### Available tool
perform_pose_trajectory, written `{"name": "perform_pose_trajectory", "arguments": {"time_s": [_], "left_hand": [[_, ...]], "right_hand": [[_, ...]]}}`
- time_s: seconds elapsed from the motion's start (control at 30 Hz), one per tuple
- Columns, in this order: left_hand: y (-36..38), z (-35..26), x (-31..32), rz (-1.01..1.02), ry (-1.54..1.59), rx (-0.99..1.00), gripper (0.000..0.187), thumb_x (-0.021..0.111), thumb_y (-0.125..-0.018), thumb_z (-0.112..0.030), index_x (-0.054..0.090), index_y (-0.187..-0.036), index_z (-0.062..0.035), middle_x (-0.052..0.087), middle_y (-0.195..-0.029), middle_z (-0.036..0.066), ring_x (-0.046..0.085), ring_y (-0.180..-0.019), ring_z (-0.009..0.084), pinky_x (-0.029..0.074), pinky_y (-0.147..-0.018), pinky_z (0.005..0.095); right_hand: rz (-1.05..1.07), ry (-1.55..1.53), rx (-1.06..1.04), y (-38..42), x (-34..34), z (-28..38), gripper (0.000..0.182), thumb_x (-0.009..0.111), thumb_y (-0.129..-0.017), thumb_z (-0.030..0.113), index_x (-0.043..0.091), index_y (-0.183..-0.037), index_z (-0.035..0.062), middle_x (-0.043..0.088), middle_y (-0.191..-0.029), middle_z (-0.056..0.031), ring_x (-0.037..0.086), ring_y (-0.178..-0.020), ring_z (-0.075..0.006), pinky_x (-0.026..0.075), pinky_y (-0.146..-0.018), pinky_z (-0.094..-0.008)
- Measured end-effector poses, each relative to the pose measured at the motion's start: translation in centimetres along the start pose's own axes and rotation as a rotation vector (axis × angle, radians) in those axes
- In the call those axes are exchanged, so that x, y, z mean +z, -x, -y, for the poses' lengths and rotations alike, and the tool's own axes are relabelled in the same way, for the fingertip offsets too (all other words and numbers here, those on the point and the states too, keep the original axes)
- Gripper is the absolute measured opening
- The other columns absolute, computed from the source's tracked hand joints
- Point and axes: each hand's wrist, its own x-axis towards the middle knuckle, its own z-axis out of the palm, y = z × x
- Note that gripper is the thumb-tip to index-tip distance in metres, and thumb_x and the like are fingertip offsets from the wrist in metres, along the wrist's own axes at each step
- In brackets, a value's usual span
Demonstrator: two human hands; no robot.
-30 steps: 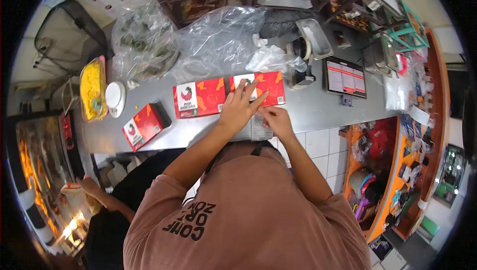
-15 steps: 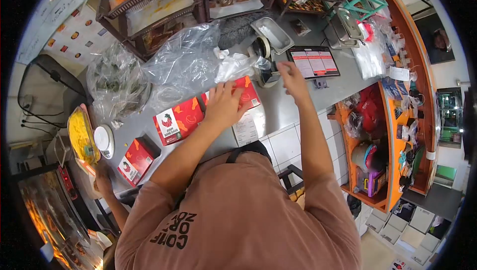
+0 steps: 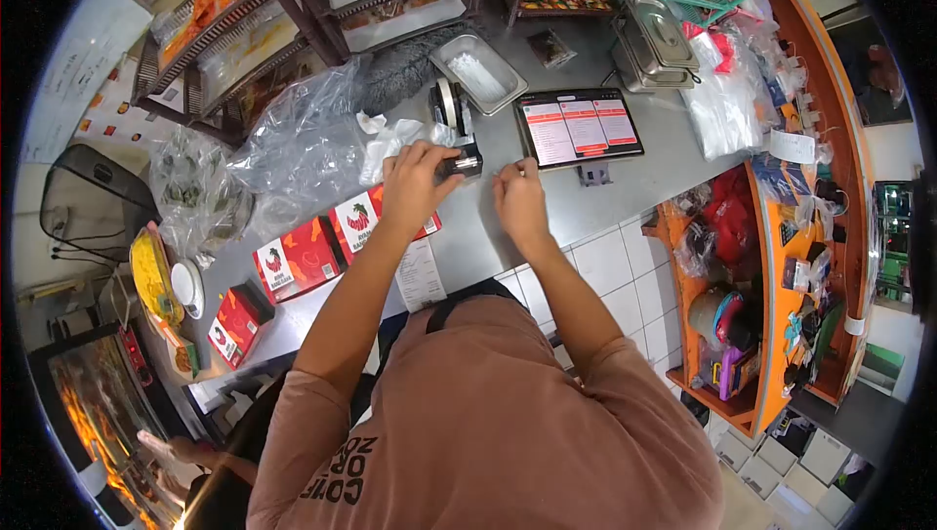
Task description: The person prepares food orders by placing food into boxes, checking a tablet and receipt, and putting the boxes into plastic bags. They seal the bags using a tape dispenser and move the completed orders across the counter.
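Observation:
My left hand [image 3: 418,182] has its fingers closed at the near end of a black tape dispenser [image 3: 461,157], above the middle red box [image 3: 359,223]. To the right, my right hand [image 3: 519,200] is closed near the left edge of a tablet [image 3: 580,128] showing red and white panels; anything between its fingers is too small to make out. A paper receipt [image 3: 421,276] lies below the middle box. Two more red boxes stand to the left, one [image 3: 299,260] beside the middle box and a smaller one [image 3: 235,325] farther left.
Crumpled clear plastic bags [image 3: 305,140] lie behind the boxes. A metal tray [image 3: 479,73] sits behind the dispenser, and lidded metal containers [image 3: 654,47] stand at the back right. Orange shelving [image 3: 771,325] is at the right. Another person's hands [image 3: 171,457] show at the lower left.
My left hand has gone from the red box to the tape dispenser. My right hand has drawn back from behind the tablet's left side and closed. The view has shifted right.

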Motion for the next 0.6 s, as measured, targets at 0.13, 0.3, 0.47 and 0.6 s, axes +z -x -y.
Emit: {"name": "perform_pose_trajectory", "arguments": {"time_s": [0.13, 0.3, 0.47, 0.6], "left_hand": [[3.0, 1.6, -4.0, 0.100, 0.177, -0.028, 0.062, 0.084, -0.079, -0.028, 0.062, -0.136, -0.0156, 0.062, -0.121, 0.008, 0.060, -0.115, 0.0289, 0.045, -0.098, 0.0466], [14.0, 7.2, -15.3, 0.187, -0.117, -0.090, 0.104, 0.092, -0.065, -0.040, 0.043, -0.154, -0.0169, 0.047, -0.147, 0.017, 0.048, -0.133, 0.0414, 0.040, -0.107, 0.0546], [20.4, 13.3, -16.4, 0.256, -0.441, -0.066, 0.132, 0.093, -0.053, -0.046, 0.024, -0.164, -0.0239, 0.027, -0.163, 0.019, 0.031, -0.147, 0.0464, 0.032, -0.115, 0.0585], [21.0, 12.7, -15.6, 0.053, -0.220, -0.256, 0.117, 0.089, -0.066, -0.041, 0.028, -0.162, -0.0134, 0.035, -0.157, 0.017, 0.041, -0.137, 0.0419, 0.035, -0.110, 0.0564]], "right_hand": [[-0.057, 0.166, -0.164, -2.4, -6.2, 3.2, 0.008, 0.072, -0.090, 0.017, 0.070, -0.098, 0.0156, 0.063, -0.099, -0.0063, 0.068, -0.078, -0.0288, 0.056, -0.065, -0.0410], [-0.019, 0.035, -0.604, -2.7, -9.2, 9.0, 0.022, 0.081, -0.081, 0.015, 0.075, -0.102, 0.0177, 0.063, -0.097, -0.0047, 0.064, -0.072, -0.0209, 0.054, -0.060, -0.0345], [0.286, -0.410, -0.892, 2.3, -3.9, 19.2, 0.021, 0.082, -0.080, 0.013, 0.075, -0.099, 0.0132, 0.062, -0.081, -0.0038, 0.064, -0.069, -0.0196, 0.053, -0.059, -0.0319], [0.840, -0.824, 0.124, 9.8, 5.6, 25.5, 0.022, 0.070, -0.098, 0.021, 0.074, -0.096, 0.0003, 0.061, -0.059, -0.0065, 0.059, -0.051, -0.0116, 0.044, -0.049, -0.0288]]}}
